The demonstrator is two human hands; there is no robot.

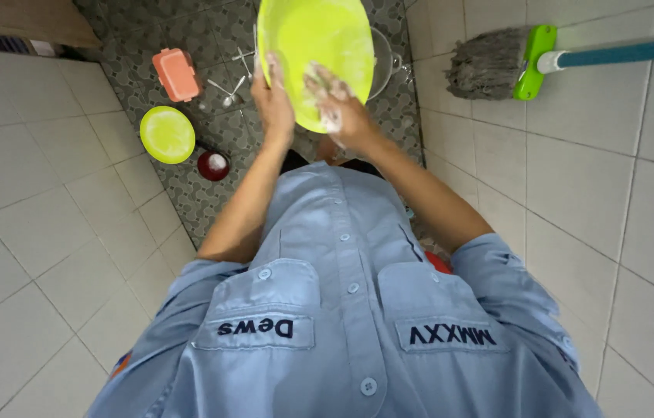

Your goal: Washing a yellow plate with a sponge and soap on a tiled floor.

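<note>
- Head view: left hand (pixel 274 101) grips the left edge of a large lime-green plastic basin (pixel 316 54), fingers curled over the rim, holding it tilted up in front of the chest.
- Right hand (pixel 336 108) pressed flat-ish on the basin's face, covered in white soap foam; something may sit under the palm, cannot tell; fingers loosely bent, not gripping the rim.
- Basin is in the air above the dark patterned floor strip (pixel 187 193), between both hands.
- Behind the basin: a clear glass bowl (pixel 383 58), partly hidden.
- On the patterned floor: orange lidded box (pixel 176 73), small lime-green plate (pixel 167 134), small red bowl (pixel 213 165) just beside the plate, metal spoons (pixel 228 91) near the box.
- Right side, on the white tiles: grey string mop (pixel 489 66) with green head clamp and teal handle.
- Person wears a light blue buttoned shirt (pixel 342 325).
</note>
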